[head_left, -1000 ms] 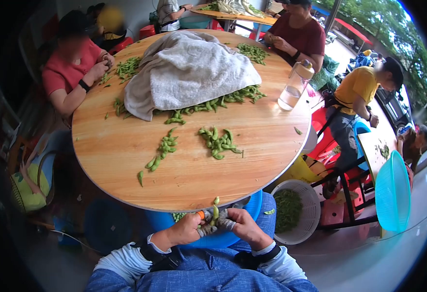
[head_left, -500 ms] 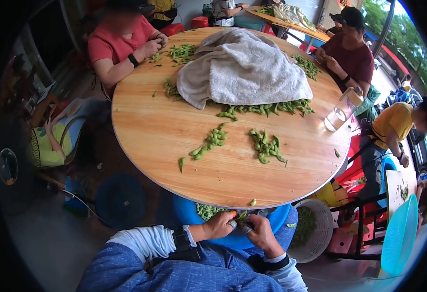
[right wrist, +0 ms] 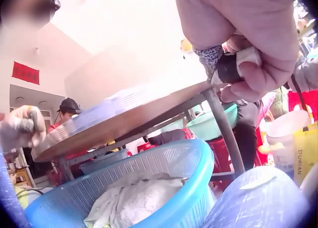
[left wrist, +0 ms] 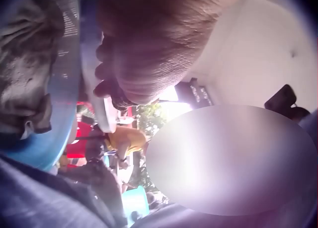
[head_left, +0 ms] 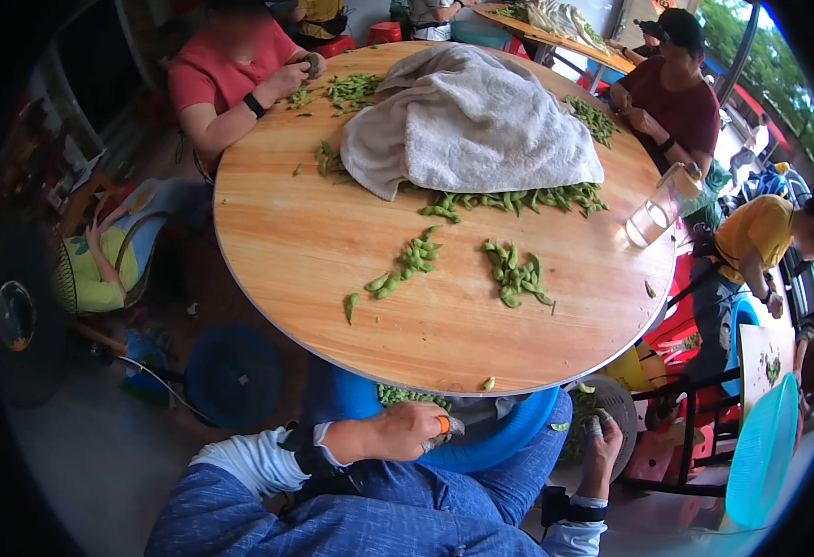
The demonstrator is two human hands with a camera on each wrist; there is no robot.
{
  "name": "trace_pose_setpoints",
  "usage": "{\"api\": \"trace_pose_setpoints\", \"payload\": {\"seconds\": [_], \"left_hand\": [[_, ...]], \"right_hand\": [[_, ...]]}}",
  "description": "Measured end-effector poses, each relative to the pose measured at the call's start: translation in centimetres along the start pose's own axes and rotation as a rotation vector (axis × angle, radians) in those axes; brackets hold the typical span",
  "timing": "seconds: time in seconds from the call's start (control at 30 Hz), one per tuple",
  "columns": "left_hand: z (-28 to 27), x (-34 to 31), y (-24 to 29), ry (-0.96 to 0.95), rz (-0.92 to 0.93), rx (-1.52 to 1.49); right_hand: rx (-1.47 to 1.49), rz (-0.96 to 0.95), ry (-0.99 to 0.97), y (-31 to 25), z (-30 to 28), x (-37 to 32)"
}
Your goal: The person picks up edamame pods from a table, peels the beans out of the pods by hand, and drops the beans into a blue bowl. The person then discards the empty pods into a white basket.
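Observation:
My left hand [head_left: 407,432] is held over the near edge of a blue basket [head_left: 537,413], its fingers curled; an orange band circles one finger and grey wrapping covers the thumb tip. I cannot tell whether anything is inside that hand. Out to the right, my right hand [head_left: 600,444] hangs over the white basket [head_left: 622,418] with fingers loosely bent. In the right wrist view its thumb has grey wrapping [right wrist: 208,56], a finger has black and white tape, and no pod shows. Green shelled beans [head_left: 407,397] and a pale cloth [right wrist: 141,200] lie in the blue basket.
Edamame pods [head_left: 518,272] lie in small piles on the round wooden table [head_left: 333,334], and a grey towel [head_left: 481,130] covers a larger heap. A water bottle [head_left: 653,218] stands at the right edge. One pod [head_left: 560,427] rests on my knee. Several people sit around.
Both hands were together over the blue basket, gripping one pod. They have parted: the right hand swung right to the white basket, while the left stayed. The head view also turned left.

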State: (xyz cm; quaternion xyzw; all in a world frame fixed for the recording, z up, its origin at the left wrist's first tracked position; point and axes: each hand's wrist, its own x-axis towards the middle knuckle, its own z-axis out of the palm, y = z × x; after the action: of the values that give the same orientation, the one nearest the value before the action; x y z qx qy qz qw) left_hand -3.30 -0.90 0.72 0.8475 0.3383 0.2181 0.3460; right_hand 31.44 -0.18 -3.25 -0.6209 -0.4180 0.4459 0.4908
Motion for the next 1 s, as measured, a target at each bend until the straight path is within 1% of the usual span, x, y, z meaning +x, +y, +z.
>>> {"api": "trace_pose_setpoints", "payload": {"seconds": [0.03, 0.1, 0.17, 0.23, 0.3, 0.33, 0.37, 0.4, 0.43, 0.5, 0.53, 0.63, 0.67, 0.7, 0.77, 0.8, 0.83, 0.87, 0.97, 1.0], "left_hand": [[-1.5, 0.3, 1.3, 0.106, -0.003, -0.006], [-4.8, 1.0, 2.8, 0.323, -0.017, -0.014], [-7.1, 1.5, 1.5, 0.542, -0.17, 0.238], [-9.7, 2.2, -0.3, 0.611, -0.307, 0.539], [-10.6, 2.6, -2.3, 0.582, -0.476, 0.676], [-10.6, 2.6, -3.5, 0.499, -0.533, 0.725], [-10.6, 2.7, -4.2, 0.506, -0.534, 0.718], [-10.6, 2.7, -4.7, 0.513, -0.538, 0.711], [-10.7, 2.7, -4.9, 0.521, -0.543, 0.706], [-10.7, 2.6, -4.3, 0.509, -0.495, 0.687], [-10.6, 2.5, -3.8, 0.503, -0.472, 0.677], [-9.7, 2.3, -0.8, 0.512, -0.45, 0.26], [-8.9, 2.4, 0.1, 0.5, -0.395, 0.17], [-8.3, 2.7, 1.0, 0.495, -0.336, 0.084], [-6.8, 3.1, 2.2, 0.476, -0.196, 0.009], [-6.0, 3.1, 2.5, 0.422, -0.221, -0.128], [-5.5, 3.2, 2.7, 0.365, -0.246, -0.266], [-5.6, 3.3, 3.1, 0.237, -0.344, -0.357], [-4.7, 3.7, 2.7, 0.274, -0.346, -0.488], [-4.1, 3.6, 1.9, 0.236, -0.325, -0.541]], "right_hand": [[-0.058, -0.038, 0.05, -0.1, -0.5, -0.1], [-0.029, -0.121, 0.033, -1.4, 0.3, -0.5], [0.007, -0.201, -0.038, -4.4, 3.1, -1.3], [-0.052, -0.333, -0.1, -5.7, 6.0, -1.8], [-0.37, -0.531, -0.159, -9.1, 9.1, -2.4], [-0.406, -0.571, -0.191, -9.7, 10.4, -2.2], [-0.442, -0.606, -0.226, -10.1, 11.5, -2.1], [-0.587, -0.669, -0.24, -10.7, 12.6, -1.8], [-0.652, -0.671, -0.268, -10.7, 13.7, -1.6], [-0.751, -0.768, -0.416, -10.4, 14.6, -1.9], [-0.686, -0.761, -0.51, -10.2, 14.7, -2.2], [-0.269, -0.474, -0.534, -9.8, 15.1, -2.9], [-0.01, -0.157, -0.567, -10.8, 15.2, -3.2], [0.114, -0.052, -0.588, -11.4, 15.1, -3.1], [0.372, 0.135, -0.631, -12.5, 15.2, -2.7], [0.461, 0.161, -0.683, -12.1, 15.0, -2.3], [0.47, 0.153, -0.677, -12.0, 14.9, -2.3], [0.479, 0.147, -0.671, -11.7, 14.7, -2.4], [0.455, 0.093, -0.662, -11.8, 14.3, -2.7], [0.436, 0.074, -0.658, -11.8, 14.1, -2.9]]}}
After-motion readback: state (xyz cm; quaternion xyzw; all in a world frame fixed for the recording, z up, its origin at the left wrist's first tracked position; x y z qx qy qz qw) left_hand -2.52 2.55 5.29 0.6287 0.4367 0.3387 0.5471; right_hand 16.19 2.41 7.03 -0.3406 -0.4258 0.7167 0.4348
